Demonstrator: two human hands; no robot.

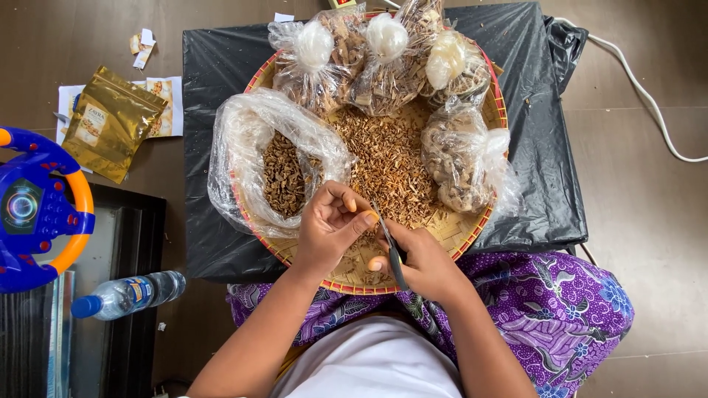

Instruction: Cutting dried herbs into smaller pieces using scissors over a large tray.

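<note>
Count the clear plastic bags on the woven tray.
5: one open bag at left, three knotted bags along the far rim, one at right. More could be hidden.

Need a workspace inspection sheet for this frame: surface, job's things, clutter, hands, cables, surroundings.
Surface: round woven tray resting on a black plastic-covered stand.
Job's things: scissors in the right hand; small orange piece pinched by the left hand; loose pile of brown dried chips on the tray.
Clutter: open clear bag of dried pieces, four knotted clear bags along the far rim, gold pouch and paper scraps on the floor.
Hands: left hand shut on the orange piece; right hand shut on the scissors.
Cables: white cable on the floor, far right.
Surroundings: blue and orange toy steering wheel, water bottle, dark floor.
</note>
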